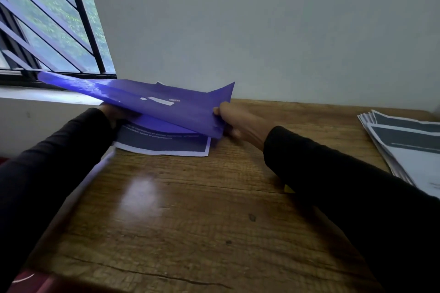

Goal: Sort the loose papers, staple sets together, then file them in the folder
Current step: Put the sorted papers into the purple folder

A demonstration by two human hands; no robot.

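Purple folder held open over papers on a wooden table by the window.

Head view: a wooden table [190, 197] stands against a pale wall [262, 19], with a barred window [47, 19] at the left. One purple folder [166, 102], two paper lots. The right hand [238, 121] pinches the folder's near corner; the left hand [112, 114], mostly hidden, grips its left edge. A printed sheet [164, 145] lies beneath the raised cover; a fanned stack [404, 145] sits well apart at right.

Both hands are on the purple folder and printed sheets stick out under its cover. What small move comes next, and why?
Probably lower the cover shut. The right hand pinches the purple folder at its near right corner, cover lifted; the left hand holds its left side. The printed sheets already lie under the cover on the wooden table, so closing, or first nudging them fully in, seems next. Another stack of papers waits at right.
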